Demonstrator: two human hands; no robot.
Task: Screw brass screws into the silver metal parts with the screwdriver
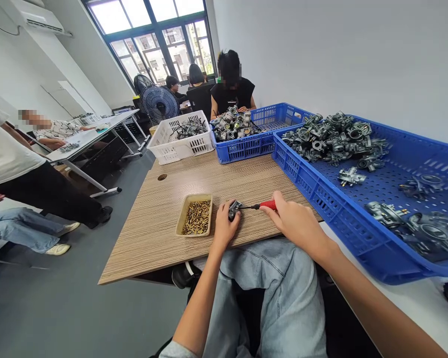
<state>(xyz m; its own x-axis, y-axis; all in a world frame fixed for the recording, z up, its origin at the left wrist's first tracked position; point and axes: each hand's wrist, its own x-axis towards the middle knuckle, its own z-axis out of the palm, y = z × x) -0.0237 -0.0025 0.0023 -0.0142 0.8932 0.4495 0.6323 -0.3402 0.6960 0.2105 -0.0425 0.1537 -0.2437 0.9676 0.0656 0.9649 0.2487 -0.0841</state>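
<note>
My left hand (pixel 226 222) is closed around a small grey metal carburetor (pixel 235 209) on the wood-grain table (pixel 153 231). In my right hand (pixel 293 219) is a screwdriver with a red handle (pixel 268 205). Its dark shaft points left and its tip meets the carburetor, though the exact contact spot is too small to make out. Just left of my left hand stands a beige tray (pixel 176 226) filled with small brass-coloured parts (pixel 197 218).
To the right, a large blue crate (pixel 306 186) holds piled carburetors (pixel 336 134). Another blue crate (pixel 242 151) and a white crate (pixel 179 151), both with metal parts, stand at the table's far end. A person (pixel 231 89) sits behind them; a fan (pixel 160 103) stands farther back.
</note>
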